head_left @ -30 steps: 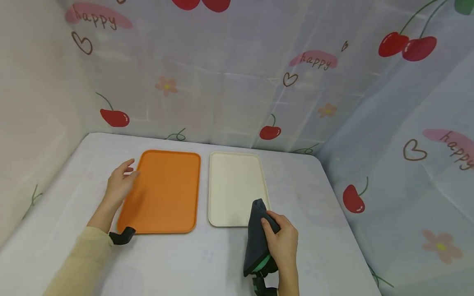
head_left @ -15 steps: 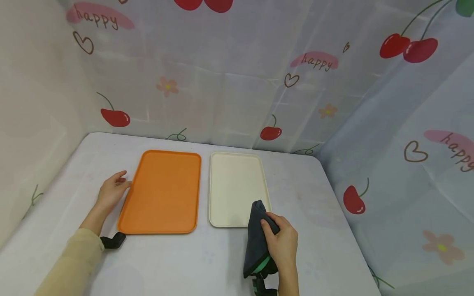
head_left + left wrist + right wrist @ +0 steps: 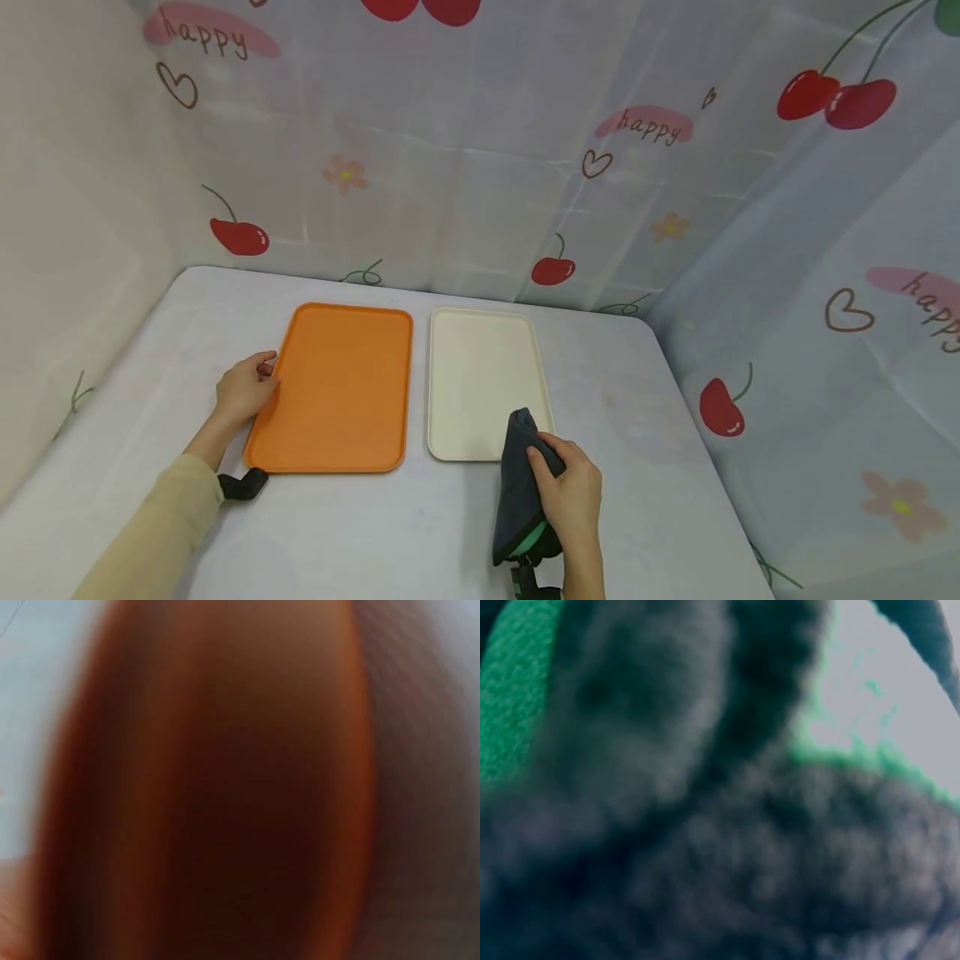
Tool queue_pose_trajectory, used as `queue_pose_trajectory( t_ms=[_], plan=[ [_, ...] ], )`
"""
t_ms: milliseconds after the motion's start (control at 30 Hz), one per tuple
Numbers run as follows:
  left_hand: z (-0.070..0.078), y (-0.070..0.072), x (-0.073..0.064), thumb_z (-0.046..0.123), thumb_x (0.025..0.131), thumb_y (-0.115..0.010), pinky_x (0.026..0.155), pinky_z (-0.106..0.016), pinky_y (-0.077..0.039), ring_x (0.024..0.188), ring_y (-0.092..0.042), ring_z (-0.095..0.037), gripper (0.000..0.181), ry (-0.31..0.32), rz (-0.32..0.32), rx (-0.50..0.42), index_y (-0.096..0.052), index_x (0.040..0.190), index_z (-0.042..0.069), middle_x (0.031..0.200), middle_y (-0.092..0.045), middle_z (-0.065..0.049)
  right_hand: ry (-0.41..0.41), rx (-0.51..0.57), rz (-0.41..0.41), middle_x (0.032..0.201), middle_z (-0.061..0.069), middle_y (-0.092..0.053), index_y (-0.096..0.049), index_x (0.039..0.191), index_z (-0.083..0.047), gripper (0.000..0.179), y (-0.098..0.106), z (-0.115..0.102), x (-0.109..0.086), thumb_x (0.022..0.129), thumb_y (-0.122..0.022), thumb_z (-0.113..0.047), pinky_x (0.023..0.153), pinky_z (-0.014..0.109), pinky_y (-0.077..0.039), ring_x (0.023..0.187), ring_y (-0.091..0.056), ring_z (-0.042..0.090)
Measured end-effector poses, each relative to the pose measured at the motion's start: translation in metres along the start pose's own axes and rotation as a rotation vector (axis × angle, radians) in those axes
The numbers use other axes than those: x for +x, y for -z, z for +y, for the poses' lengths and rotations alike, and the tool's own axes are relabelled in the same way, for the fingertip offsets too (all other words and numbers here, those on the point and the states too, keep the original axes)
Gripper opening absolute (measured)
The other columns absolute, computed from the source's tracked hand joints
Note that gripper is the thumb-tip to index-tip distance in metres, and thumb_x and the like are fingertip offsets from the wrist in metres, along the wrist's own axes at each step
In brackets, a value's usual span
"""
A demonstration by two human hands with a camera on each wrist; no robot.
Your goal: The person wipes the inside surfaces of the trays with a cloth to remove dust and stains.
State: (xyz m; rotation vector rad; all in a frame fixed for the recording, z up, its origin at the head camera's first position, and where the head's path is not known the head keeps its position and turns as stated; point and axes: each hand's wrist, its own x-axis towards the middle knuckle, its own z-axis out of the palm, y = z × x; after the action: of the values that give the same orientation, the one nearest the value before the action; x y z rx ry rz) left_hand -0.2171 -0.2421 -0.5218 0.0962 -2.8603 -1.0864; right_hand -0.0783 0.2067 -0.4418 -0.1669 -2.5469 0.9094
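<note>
At the left rim of an orange tray [image 3: 341, 392] is my left hand [image 3: 243, 390], thumb and fingertips right at the edge, fingers relaxed. In the left wrist view the tray's orange surface [image 3: 247, 787] fills most of the picture, blurred and very close. My right hand [image 3: 573, 492] grips a folded dark grey cloth [image 3: 517, 483] with a green inner side and black edging, thumb on top; its other fingers are partly hidden. Close up in the right wrist view, the cloth's fuzzy green side [image 3: 514, 697] shows beside dark folds. The cloth overlaps a cream tray's near right corner.
The cream tray [image 3: 486, 383] lies to the right of the orange one, with a narrow gap between them. Both lie on a white-covered table [image 3: 375, 542]. A curtain printed with cherries [image 3: 480, 167] hangs behind the table and along its right side.
My left hand moved back from over the orange tray to its left side, then right again to its rim. The right hand and cloth stay in place. The whole view shifted slightly.
</note>
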Motion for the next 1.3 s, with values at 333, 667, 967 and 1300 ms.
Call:
queue_pose_trajectory(
  t_ms=[333,667,967,1300],
  plan=[
    [-0.001,-0.002,-0.003,0.006,0.096,-0.049,0.067,-0.023,-0.047,0.087,-0.061,-0.022,0.047,0.084,-0.04,-0.252,-0.045,0.141,-0.007,0.115,-0.06,-0.032,0.011,0.0,0.003,0.096,0.01,-0.074,-0.076,0.107,-0.008,0.025,0.0,0.0,0.0,0.083,-0.076,-0.014,0.08,0.048,-0.055,0.092,-0.07,0.031],
    [0.004,-0.003,-0.008,0.021,0.101,-0.041,0.068,-0.024,-0.053,0.077,-0.057,0.001,0.057,0.211,-0.138,-0.619,-0.025,0.154,0.004,0.109,-0.057,-0.008,0.003,-0.003,-0.009,0.096,0.01,-0.074,-0.076,0.107,-0.008,0.025,0.0,-0.002,-0.001,0.083,-0.076,-0.015,0.08,0.048,-0.055,0.092,-0.07,0.031],
    [0.005,-0.009,-0.011,0.028,0.104,-0.037,0.071,-0.013,-0.046,0.082,-0.049,0.009,0.056,0.215,-0.098,-0.578,-0.025,0.155,0.007,0.144,-0.04,-0.027,-0.005,-0.008,-0.02,0.096,0.01,-0.074,-0.076,0.107,-0.007,0.025,-0.001,-0.004,-0.002,0.083,-0.076,-0.015,0.08,0.048,-0.055,0.092,-0.07,0.031],
    [0.002,-0.012,-0.011,0.046,0.102,-0.042,0.074,-0.015,-0.049,0.085,-0.052,0.009,0.069,0.27,-0.15,-0.679,-0.018,0.157,0.012,0.146,-0.037,-0.022,0.005,-0.009,-0.024,0.095,0.01,-0.074,-0.076,0.108,-0.008,0.025,-0.004,-0.004,-0.002,0.083,-0.076,-0.015,0.079,0.048,-0.055,0.09,-0.07,0.031]
  ],
)
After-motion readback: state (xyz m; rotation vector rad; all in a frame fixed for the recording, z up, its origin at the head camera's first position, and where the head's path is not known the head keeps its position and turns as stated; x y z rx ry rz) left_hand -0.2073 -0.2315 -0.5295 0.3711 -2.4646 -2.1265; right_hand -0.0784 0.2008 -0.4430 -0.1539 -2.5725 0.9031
